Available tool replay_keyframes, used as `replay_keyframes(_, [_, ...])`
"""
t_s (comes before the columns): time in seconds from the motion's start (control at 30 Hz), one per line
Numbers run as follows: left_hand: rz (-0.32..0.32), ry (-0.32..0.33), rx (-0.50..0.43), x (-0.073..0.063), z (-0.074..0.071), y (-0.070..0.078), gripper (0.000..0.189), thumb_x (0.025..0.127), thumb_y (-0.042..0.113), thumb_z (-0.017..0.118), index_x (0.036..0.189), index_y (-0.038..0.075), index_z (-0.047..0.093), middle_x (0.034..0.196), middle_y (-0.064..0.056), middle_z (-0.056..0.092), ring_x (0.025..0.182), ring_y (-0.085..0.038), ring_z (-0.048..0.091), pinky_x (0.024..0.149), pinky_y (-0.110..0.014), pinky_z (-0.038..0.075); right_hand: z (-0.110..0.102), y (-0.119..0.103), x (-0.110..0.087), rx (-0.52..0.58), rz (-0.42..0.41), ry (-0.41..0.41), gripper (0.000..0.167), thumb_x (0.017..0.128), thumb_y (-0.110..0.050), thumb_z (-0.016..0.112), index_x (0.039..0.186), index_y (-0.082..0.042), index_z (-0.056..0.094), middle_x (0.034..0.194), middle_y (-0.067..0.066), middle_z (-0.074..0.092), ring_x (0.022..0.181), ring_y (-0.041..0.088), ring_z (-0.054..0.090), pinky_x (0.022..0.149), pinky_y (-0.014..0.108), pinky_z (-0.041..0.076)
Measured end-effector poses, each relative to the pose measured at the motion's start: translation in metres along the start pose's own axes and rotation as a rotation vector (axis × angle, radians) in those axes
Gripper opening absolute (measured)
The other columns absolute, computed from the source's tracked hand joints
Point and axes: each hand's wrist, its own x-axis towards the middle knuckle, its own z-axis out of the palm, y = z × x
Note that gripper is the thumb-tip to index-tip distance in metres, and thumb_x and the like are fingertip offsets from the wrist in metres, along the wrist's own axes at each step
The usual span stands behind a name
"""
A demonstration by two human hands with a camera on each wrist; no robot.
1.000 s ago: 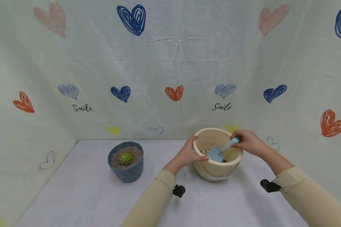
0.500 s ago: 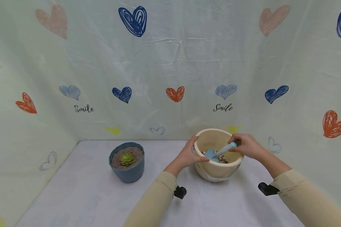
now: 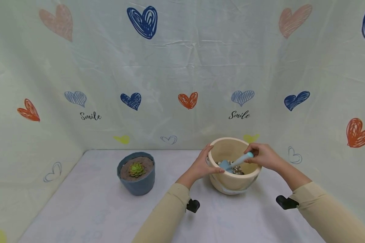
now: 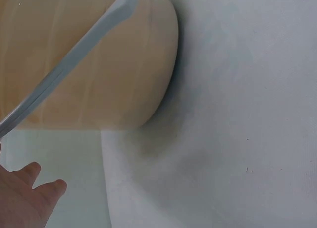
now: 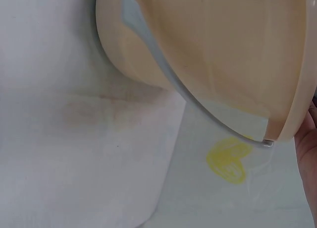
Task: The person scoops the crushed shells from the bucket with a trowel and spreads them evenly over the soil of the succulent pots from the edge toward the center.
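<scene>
Here, trowel (image 3: 238, 160) in right grip (image 3: 264, 156), blade (image 3: 224, 165) inside bucket (image 3: 222, 181)

cream bkt (image 3: 231, 184): upright, on wht tbl (image 3: 109, 216) | lt-blue trowel (image 3: 238, 161): tilted, blade-dn inside bkt

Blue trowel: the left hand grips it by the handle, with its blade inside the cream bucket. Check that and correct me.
The hand is wrong: the head view shows the right hand gripping the blue trowel by the handle. Its blade is inside the cream bucket, as you said.
</scene>
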Motion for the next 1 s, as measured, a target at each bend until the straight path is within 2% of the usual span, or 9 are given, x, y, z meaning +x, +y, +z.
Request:
replay_keyframes(0.17, [0.000, 0.002, -0.003, -0.001, 0.000, 0.001, 0.105, 0.076, 0.032, 0.086, 0.157, 0.018, 0.021, 0.163, 0.001, 0.010, 0.146, -0.026, 0.016, 0.114, -0.051, 0.023, -0.002, -0.002, 0.000, 0.026, 0.037, -0.018, 0.022, 0.077, -0.003, 0.082, 0.092, 0.000, 0.066, 0.084, 0.008, 0.064, 0.075, 0.022, 0.056, 0.065, 0.026, 0.051])
replay_keyframes(0.37, [0.015, 0.010, -0.002, 0.000, 0.001, 0.001, 0.104, 0.076, 0.031, 0.086, 0.156, 0.017, 0.022, 0.163, -0.001, 0.010, 0.146, -0.027, 0.016, 0.114, -0.051, 0.023, -0.003, -0.002, -0.002, 0.053, 0.040, -0.043, 0.023, 0.077, -0.005, 0.082, 0.093, 0.000, 0.066, 0.087, 0.008, 0.063, 0.077, 0.023, 0.056, 0.067, 0.027, 0.052])
replay_keyframes(0.8, [0.019, 0.001, 0.006, 0.000, 0.000, 0.002, 0.109, 0.075, 0.033, 0.086, 0.157, 0.016, 0.018, 0.163, -0.002, 0.010, 0.147, -0.026, 0.015, 0.114, -0.050, 0.022, -0.008, 0.000, -0.009, 0.134, 0.095, -0.020, 0.023, 0.080, -0.001, 0.078, 0.097, 0.002, 0.063, 0.088, 0.010, 0.068, 0.078, 0.023, 0.063, 0.068, 0.028, 0.055])
replay_keyframes(1.0, [0.005, -0.023, 0.017, -0.002, -0.003, 0.002, 0.114, 0.073, 0.035, 0.088, 0.158, 0.017, 0.015, 0.163, -0.002, 0.006, 0.147, -0.024, 0.010, 0.115, -0.050, 0.020, -0.010, 0.001, -0.014, 0.161, 0.084, -0.010, 0.023, 0.083, -0.004, 0.077, 0.100, 0.003, 0.062, 0.092, 0.012, 0.069, 0.082, 0.024, 0.066, 0.074, 0.029, 0.056])
